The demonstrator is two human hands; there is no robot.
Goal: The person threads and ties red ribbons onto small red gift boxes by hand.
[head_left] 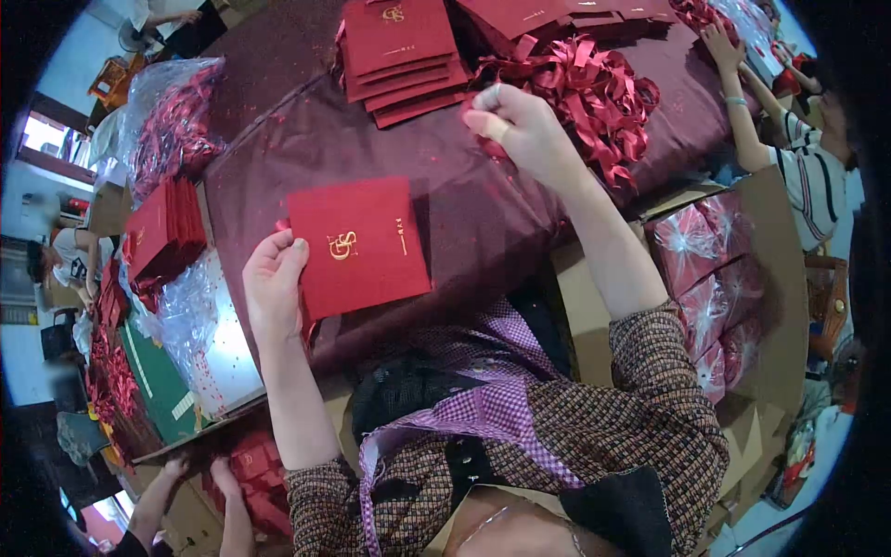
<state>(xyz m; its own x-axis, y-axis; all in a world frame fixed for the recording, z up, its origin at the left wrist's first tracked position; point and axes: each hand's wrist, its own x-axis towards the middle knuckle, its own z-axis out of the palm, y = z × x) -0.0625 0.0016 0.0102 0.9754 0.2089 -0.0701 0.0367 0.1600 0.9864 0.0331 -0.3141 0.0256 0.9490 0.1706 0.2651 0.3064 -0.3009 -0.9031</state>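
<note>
My left hand [276, 278] pinches the left edge of a flat red paper gift bag [371, 265], which carries gold lettering and lies tilted over the dark red tablecloth [473, 223]. A bit of red ribbon shows by its fingertips. Up and to the right, my right hand [524, 135] is closed, with red ribbon [490, 147] showing at and below its fingers. Behind that hand spreads a loose heap of shiny red ribbons [603, 97]. Just left of the heap, a stack of similar red bags [399, 42] lies on the cloth.
More red bags [557, 14] lie at the far edge. A bundle of bags [167, 227] and clear plastic [190, 302] are at left. A carton [780, 278] holding wrapped red packs [710, 288] stands at right. Co-workers' arms [747, 121] reach in at right and lower left [232, 511].
</note>
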